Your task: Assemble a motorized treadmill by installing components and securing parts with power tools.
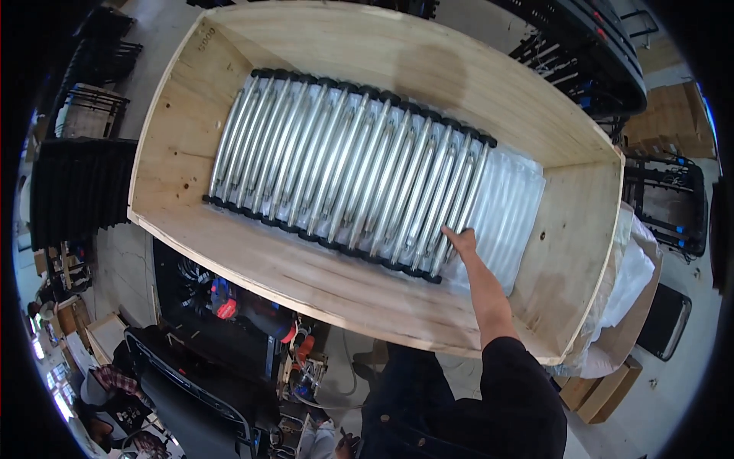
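Note:
A large open plywood crate [191, 115] fills the view. Inside it lies a row of several long shiny metal tubes [336, 164] with black end caps, packed side by side. Beneath them and to the right shows a layer wrapped in clear plastic film [514, 206]. My right hand [461, 241] reaches into the crate and rests on the near end of the rightmost tubes, fingers spread flat. Whether it grips a tube I cannot tell. My left hand is out of view.
Black racks [76, 183] stand left of the crate. A black trolley with red and orange tools [229, 306] sits below its near wall. Cardboard boxes [673, 118] and black frames stand right. White plastic sheeting [631, 283] hangs over the crate's right corner.

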Tool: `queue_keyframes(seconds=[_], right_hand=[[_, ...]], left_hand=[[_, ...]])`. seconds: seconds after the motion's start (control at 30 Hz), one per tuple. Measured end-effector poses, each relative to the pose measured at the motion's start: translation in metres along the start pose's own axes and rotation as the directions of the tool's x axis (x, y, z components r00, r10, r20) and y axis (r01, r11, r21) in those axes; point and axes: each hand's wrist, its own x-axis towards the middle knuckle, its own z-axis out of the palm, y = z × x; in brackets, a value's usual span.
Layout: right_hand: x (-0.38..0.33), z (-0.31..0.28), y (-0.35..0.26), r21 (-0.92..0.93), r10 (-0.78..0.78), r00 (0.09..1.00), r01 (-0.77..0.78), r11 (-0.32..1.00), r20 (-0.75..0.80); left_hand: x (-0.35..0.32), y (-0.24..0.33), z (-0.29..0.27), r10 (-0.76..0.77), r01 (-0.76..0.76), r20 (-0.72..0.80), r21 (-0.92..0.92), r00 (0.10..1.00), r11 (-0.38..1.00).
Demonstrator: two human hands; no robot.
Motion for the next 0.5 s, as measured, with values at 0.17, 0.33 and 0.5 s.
queue_keyframes(seconds=[0.17,0.33,0.5], right_hand=[[-0.041,0.017,-0.064,0.532,-0.056,0.977,-0.064,0.845,0.205],[-0.034,-0.046,-0.069,0.629,0.055,0.997,-0.006,0.777,-0.058],[-0.166,-0.1,-0.105,0.528,-0.318,0.948,0.269,0.806,0.002]], left_hand=[[-0.029,0.044,0.026,0.019,-0.02,-0.01,-0.047,1.0,0.999],[-0.053,0.086,0.05,0.238,-0.238,-0.023,-0.199,0.971,0.951],[-0.073,0.096,0.055,0.539,-0.539,0.009,-0.025,0.842,0.842]])
